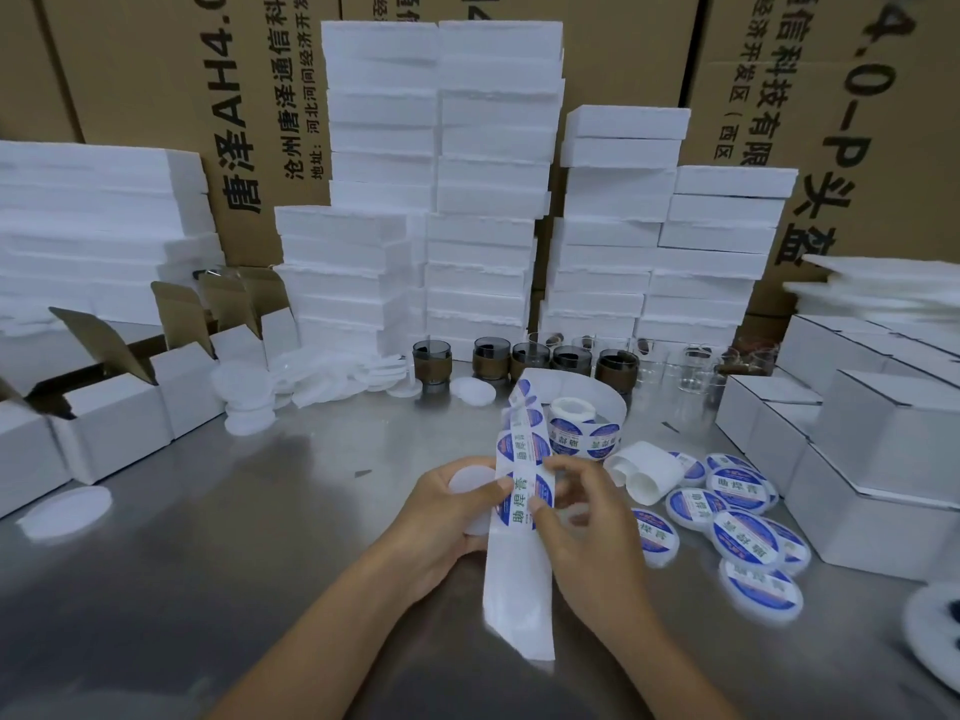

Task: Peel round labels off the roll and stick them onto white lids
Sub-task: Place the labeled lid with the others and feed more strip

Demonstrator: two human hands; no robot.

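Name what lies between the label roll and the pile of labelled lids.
Curled white backing paper lies between the label roll and the labelled lids, seen in the head view.

- left hand point(441, 517) low centre, fingers curled round a white lid point(467, 480); thumb lies over its top
- right hand point(582, 517) just beside it, fingers bent; thumb and fingertip pinch a label point(524, 498)
- forearms point(332, 631) bare; both angle in from below
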